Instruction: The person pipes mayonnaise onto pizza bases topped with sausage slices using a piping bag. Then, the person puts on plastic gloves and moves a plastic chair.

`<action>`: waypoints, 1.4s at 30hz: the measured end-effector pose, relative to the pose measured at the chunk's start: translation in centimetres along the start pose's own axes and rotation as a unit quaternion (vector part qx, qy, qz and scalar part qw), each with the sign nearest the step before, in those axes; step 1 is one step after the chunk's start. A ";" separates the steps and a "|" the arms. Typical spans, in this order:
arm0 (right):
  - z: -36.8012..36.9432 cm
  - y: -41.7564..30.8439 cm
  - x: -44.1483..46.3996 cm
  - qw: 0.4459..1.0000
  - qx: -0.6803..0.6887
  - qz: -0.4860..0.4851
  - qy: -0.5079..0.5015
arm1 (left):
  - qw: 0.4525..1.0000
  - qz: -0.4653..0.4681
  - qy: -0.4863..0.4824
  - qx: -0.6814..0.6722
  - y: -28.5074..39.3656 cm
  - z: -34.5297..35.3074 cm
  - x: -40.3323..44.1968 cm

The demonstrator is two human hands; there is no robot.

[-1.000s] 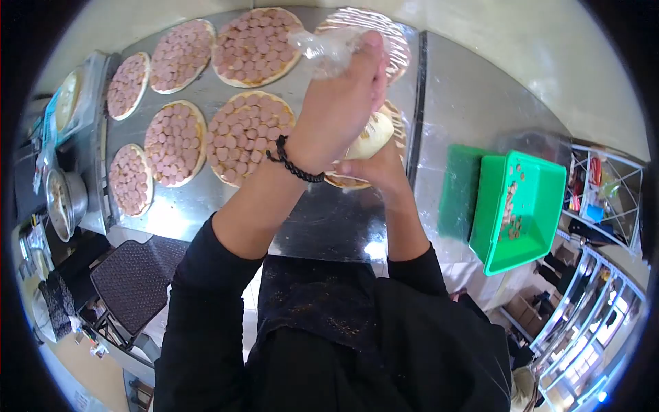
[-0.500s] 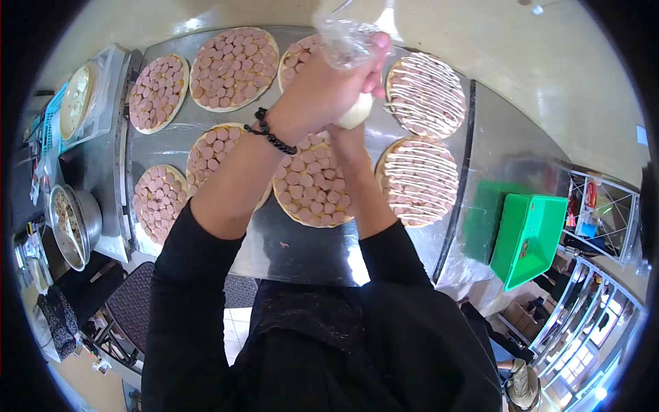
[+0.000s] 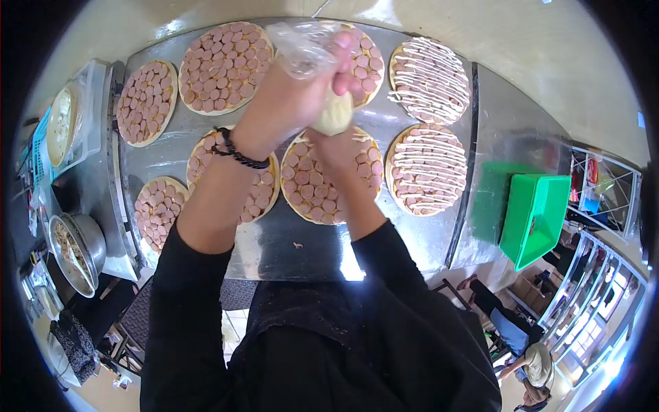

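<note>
A clear plastic piping bag [image 3: 335, 115], filled with pale cream-coloured sauce, is held over the table in the head view. My left hand [image 3: 302, 96], with a black beaded bracelet at the wrist, is closed round its upper part, and the twisted plastic end sticks out above. Lower down, my right hand [image 3: 332, 150] is closed near the bag's tip, which is hidden. Beneath it lies a pizza [image 3: 312, 185] topped with sausage slices, with a little white sauce at its upper edge. Two pizzas at the right, an upper one [image 3: 430, 81] and a lower one [image 3: 427, 170], carry white zigzag lines.
Several other sausage-topped pizzas [image 3: 225, 69] lie on the metal table [image 3: 288, 250]. A green crate [image 3: 539, 216] stands at the right end. To the left are a metal bowl [image 3: 86, 250] with a spoon and a plastic tub [image 3: 88, 113]. Another person [image 3: 535, 364] appears at lower right.
The view has shifted slightly. Both hands and the bag have moved a little left across the pizza, and white sauce now shows at its upper edge. The person at lower right shows more.
</note>
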State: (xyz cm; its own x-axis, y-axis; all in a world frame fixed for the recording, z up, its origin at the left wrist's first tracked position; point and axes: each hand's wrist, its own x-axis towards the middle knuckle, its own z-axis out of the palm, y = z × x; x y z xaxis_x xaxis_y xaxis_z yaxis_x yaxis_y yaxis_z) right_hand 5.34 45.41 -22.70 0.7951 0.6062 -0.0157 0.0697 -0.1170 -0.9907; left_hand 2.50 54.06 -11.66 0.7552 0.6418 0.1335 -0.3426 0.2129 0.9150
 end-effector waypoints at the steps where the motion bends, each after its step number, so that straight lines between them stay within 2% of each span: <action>1: -1.2 0.8 0.1 0.998 -0.047 -0.011 -0.027 | 1.000 0.022 0.002 -0.006 -0.1 0.3 -0.3; 2: -3.2 0.3 0.5 0.998 0.055 0.029 -0.008 | 1.000 0.020 -0.001 -0.009 -0.5 1.3 -0.5; 3: -5.6 -0.5 0.9 0.985 0.157 0.068 0.011 | 0.994 0.053 -0.070 0.061 -1.2 3.0 -0.7; 4: -7.4 -1.0 1.0 0.970 0.241 0.031 -0.011 | 0.978 0.085 -0.136 0.130 -1.2 3.9 -0.8; 6: -7.8 0.3 0.6 0.970 0.206 0.128 0.007 | 0.971 0.072 -0.157 0.166 -0.9 3.3 -1.1; 8: -3.7 -0.4 -0.5 0.997 0.052 0.056 0.012 | 0.960 0.055 -0.176 0.209 0.6 2.0 -1.4; 9: -0.9 -1.3 -1.2 0.999 0.027 0.023 -0.010 | 0.987 -0.036 -0.076 0.138 1.7 1.0 -1.5; 10: 0.7 -1.9 -1.7 0.999 0.001 -0.013 -0.031 | 0.990 -0.124 0.025 0.062 2.3 0.5 -1.5; 11: 0.4 0.0 -1.7 0.999 0.002 -0.014 -0.032 | 0.990 -0.123 0.026 0.064 2.3 0.8 -1.5; 13: -1.5 4.8 -2.0 0.980 -0.192 -0.053 0.000 | 0.989 -0.105 -0.024 0.100 1.9 1.6 -1.9; 14: -4.4 3.5 -1.3 0.999 0.018 -0.004 -0.026 | 0.989 -0.107 -0.028 0.094 0.6 2.8 -2.0; 15: -7.6 1.5 -0.4 0.971 0.228 0.043 -0.049 | 0.983 -0.018 -0.109 0.146 -1.5 4.3 -2.2; 16: -9.5 0.5 -0.3 0.968 0.233 0.091 -0.025 | 0.960 0.072 -0.186 0.196 -2.6 5.2 -2.4; 17: -9.6 -0.9 -0.5 0.994 0.076 0.065 -0.052 | 0.960 0.073 -0.187 0.194 -2.1 5.2 -2.5; 18: -9.8 -1.7 -0.9 0.993 -0.082 0.042 -0.078 | 0.956 0.137 -0.134 0.223 -1.6 4.9 -2.7; 19: -8.3 1.9 -1.4 0.996 -0.062 0.040 -0.059 | 0.944 0.197 -0.080 0.252 -0.7 4.5 -3.0; 20: -5.3 5.5 -1.9 0.998 -0.040 0.035 -0.041 | 0.978 0.055 -0.047 0.197 0.4 3.2 -3.1; 21: -1.9 1.9 -3.2 0.998 -0.022 0.031 -0.050 | 0.986 -0.087 -0.010 0.140 1.4 1.8 -3.2; 22: 0.3 -2.2 -3.9 0.998 -0.005 0.024 -0.059 | 0.986 -0.084 -0.011 0.144 1.8 1.3 -3.0; 23: -0.1 -0.5 -3.6 0.998 -0.003 0.023 -0.057 | 0.985 -0.109 0.026 0.130 2.2 0.9 -3.0; 24: -1.2 2.5 -3.3 0.974 -0.201 -0.096 -0.040 | 0.982 -0.137 0.062 0.113 2.3 0.8 -3.2; 25: -2.6 4.1 -3.3 0.897 -0.391 -0.208 -0.023 | 0.991 -0.090 0.039 0.086 1.8 2.2 -3.6; 26: -5.1 3.1 -3.1 0.979 -0.181 -0.088 -0.042 | 0.992 -0.029 -0.010 0.125 1.2 3.5 -3.9; 27: -8.2 1.4 -2.7 0.997 0.042 0.034 -0.057 | 0.984 0.033 -0.059 0.163 0.3 4.8 -4.3; 28: -10.2 -0.3 -2.6 0.988 0.122 0.080 -0.053 | 0.982 0.021 -0.123 0.143 -1.7 5.7 -4.4; 30: -9.9 -2.4 -3.0 0.993 -0.096 0.036 -0.065 | 0.987 0.070 -0.072 0.127 -1.2 6.2 -4.7; 32: -4.1 6.0 -3.6 0.991 -0.107 -0.029 -0.076 | 0.985 -0.128 0.027 0.115 1.6 4.4 -5.1; 34: 1.2 1.2 -5.9 0.998 -0.025 -0.024 -0.057 | 0.978 -0.162 0.080 0.108 2.8 0.9 -4.5; 35: 0.7 2.8 -5.4 0.998 -0.024 -0.026 -0.055 | 0.978 -0.161 0.079 0.108 2.6 1.0 -4.3; 36: -0.5 5.2 -5.3 0.976 -0.189 -0.105 -0.039 | 0.980 -0.135 0.038 0.142 2.3 1.2 -4.4; 37: -2.2 6.7 -5.5 0.920 -0.348 -0.179 -0.024 | 0.979 -0.110 -0.003 0.173 2.2 1.6 -4.7; 38: -5.3 4.4 -4.9 0.984 -0.174 -0.031 -0.037 | 0.984 -0.068 -0.016 0.163 2.1 3.4 -5.4; 39: -8.8 1.3 -4.0 0.992 0.014 0.115 -0.046 | 0.987 -0.022 -0.029 0.155 1.8 5.5 -6.0; 40: -10.9 0.4 -3.9 0.996 -0.065 0.050 -0.044 | 0.981 -0.049 -0.091 0.165 0.2 6.2 -5.8; 42: -9.8 -2.7 -4.5 0.990 0.007 0.138 0.021 | 0.979 -0.097 -0.099 0.148 0.5 6.4 -5.7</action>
State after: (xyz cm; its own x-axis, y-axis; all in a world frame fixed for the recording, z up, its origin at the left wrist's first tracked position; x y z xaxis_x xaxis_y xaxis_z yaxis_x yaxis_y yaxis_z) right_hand 7.47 35.32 -18.66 0.8076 0.5183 -0.2814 -0.1621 -0.2636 -0.9509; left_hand 1.58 45.78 -9.52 0.8931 0.4497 -0.0096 -0.0267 0.0745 0.9969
